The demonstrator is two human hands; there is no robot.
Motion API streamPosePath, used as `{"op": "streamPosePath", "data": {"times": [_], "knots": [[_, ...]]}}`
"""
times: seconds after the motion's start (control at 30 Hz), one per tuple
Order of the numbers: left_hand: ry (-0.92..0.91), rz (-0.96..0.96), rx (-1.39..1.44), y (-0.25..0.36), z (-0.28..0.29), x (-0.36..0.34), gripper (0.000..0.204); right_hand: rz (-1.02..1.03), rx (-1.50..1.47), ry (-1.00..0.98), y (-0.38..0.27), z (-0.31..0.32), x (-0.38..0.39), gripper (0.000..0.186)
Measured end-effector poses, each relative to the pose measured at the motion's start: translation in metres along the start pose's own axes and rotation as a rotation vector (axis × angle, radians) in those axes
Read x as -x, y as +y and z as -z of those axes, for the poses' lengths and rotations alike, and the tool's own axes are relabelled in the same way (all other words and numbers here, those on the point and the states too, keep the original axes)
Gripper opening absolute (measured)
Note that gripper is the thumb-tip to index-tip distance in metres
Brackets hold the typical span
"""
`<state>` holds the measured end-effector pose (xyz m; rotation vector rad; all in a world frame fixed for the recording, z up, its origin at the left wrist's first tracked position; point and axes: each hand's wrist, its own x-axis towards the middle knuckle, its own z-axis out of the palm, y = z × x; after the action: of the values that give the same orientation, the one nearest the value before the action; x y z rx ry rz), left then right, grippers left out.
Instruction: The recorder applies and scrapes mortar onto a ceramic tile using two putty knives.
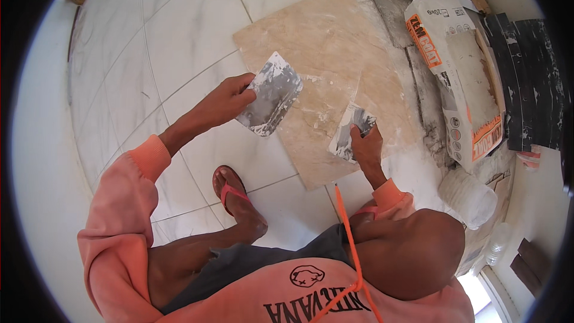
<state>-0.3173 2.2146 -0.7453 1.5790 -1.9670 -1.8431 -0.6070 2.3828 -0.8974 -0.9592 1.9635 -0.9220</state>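
My left hand (234, 98) grips a flat metal scraper blade (270, 96) smeared with white and grey paste, raised over the left part of a beige tile (329, 36). My right hand (368, 143) holds a smaller paste-smeared metal scraper (345, 134), thumb on its face, near the tile's lower right part. The two blades are apart. The beige tile lies on the floor with white smears across it.
White marble-look floor tiles (179, 36) surround it. At right lie an opened paper sack (427, 36), black boards (532, 84) and a translucent plastic container (466, 197) along rough cement (418, 101). My sandalled foot (230, 191) rests left of the beige tile.
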Motion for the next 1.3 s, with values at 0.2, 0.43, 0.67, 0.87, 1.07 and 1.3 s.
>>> {"op": "streamPosePath", "data": {"times": [0.2, 0.43, 0.67, 0.87, 1.07, 1.3], "knots": [[0.099, 0.029, 0.032, -0.023, 0.012, 0.012, 0.023, -0.056, 0.049, -0.081, 0.007, 0.034, 0.049, 0.028], [0.116, 0.027, 0.056, -0.023, 0.012, 0.025, 0.023, 0.472, 0.474, -0.223, -0.040, -0.014, 0.020, 0.015], [0.188, 0.039, 0.102, -0.021, 0.004, 0.038, 0.022, 1.213, 0.991, -0.484, -0.005, -0.036, 0.083, 0.020], [0.197, 0.046, 0.066, -0.020, -0.002, 0.044, 0.023, 1.199, 1.078, -0.308, -0.014, -0.070, 0.020, 0.020], [0.194, 0.080, 0.057, -0.018, -0.003, 0.042, 0.025, 1.185, 0.995, -0.411, 0.000, -0.062, 0.052, 0.022], [0.351, 0.093, 0.263, -0.014, -0.024, 0.066, 0.030, 1.100, 1.079, -0.302, -0.036, -0.074, -0.012, 0.020]]}}
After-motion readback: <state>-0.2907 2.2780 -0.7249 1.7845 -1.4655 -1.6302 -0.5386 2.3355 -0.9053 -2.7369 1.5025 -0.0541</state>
